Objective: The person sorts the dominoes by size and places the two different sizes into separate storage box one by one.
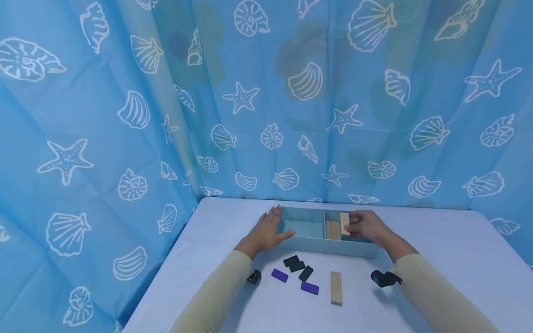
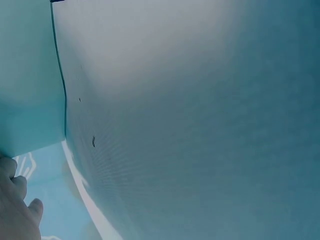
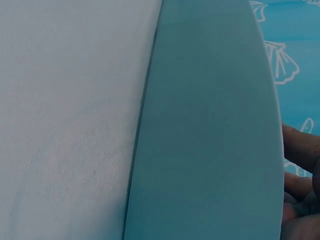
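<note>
Right hand [image 1: 369,225] pinches a wooden block [image 1: 344,223] at the box [image 1: 329,247], left hand [image 1: 266,232] spread against its end

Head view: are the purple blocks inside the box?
No, the two visible purple blocks lie on the table in front of the box.

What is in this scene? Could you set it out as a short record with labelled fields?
Left hand: fingers spread, at the left end of a pale blue box
Right hand: holds a light wooden block at the right compartment
Right compartment: more wooden blocks
Table: three black blocks, two purple blocks, some wood
Backdrop: blue, white shells and starfish
</note>
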Motion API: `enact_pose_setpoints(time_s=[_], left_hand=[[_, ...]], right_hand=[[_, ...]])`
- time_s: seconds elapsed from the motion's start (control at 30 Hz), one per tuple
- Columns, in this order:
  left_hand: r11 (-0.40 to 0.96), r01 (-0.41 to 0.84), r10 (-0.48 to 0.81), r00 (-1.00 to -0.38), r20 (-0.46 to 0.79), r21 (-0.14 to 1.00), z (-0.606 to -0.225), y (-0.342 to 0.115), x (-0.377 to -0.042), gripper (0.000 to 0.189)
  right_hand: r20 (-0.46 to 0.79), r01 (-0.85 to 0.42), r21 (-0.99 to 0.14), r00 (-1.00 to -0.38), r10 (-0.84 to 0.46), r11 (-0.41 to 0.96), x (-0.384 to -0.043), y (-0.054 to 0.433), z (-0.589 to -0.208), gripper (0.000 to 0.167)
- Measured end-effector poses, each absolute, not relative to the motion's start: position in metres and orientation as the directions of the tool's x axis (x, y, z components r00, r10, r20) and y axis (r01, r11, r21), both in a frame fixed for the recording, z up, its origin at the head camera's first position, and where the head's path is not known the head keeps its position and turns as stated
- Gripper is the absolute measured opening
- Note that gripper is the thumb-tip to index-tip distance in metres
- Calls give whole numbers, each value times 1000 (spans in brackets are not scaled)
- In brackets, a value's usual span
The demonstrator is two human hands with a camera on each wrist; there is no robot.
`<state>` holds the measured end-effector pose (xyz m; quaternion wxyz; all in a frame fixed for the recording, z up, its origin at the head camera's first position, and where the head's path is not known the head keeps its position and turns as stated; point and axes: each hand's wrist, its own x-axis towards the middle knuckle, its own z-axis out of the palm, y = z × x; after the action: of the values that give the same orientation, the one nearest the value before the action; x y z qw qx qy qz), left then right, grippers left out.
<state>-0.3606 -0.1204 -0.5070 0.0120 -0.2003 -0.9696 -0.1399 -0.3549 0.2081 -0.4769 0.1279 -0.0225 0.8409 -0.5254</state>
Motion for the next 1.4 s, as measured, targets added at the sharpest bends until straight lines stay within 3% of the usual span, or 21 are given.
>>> enact_pose_setpoints(time_s=[0.3, 0.67, 1.4], left_hand=[[890, 373, 372, -927, 54, 264, -507, -120, -361, 98], [885, 372, 372, -927, 57, 280, -510, -122, -359, 98], [887, 374, 371, -926, 66, 271, -506, -118, -360, 96]], right_hand=[[-168, 25, -745, -974, -151, 667, -361, 205, -481, 59], [-188, 15, -580, -975, -116, 815, -369, 197, -487, 45], [-261, 88, -614, -960, -97, 785, -374, 197, -486, 37]])
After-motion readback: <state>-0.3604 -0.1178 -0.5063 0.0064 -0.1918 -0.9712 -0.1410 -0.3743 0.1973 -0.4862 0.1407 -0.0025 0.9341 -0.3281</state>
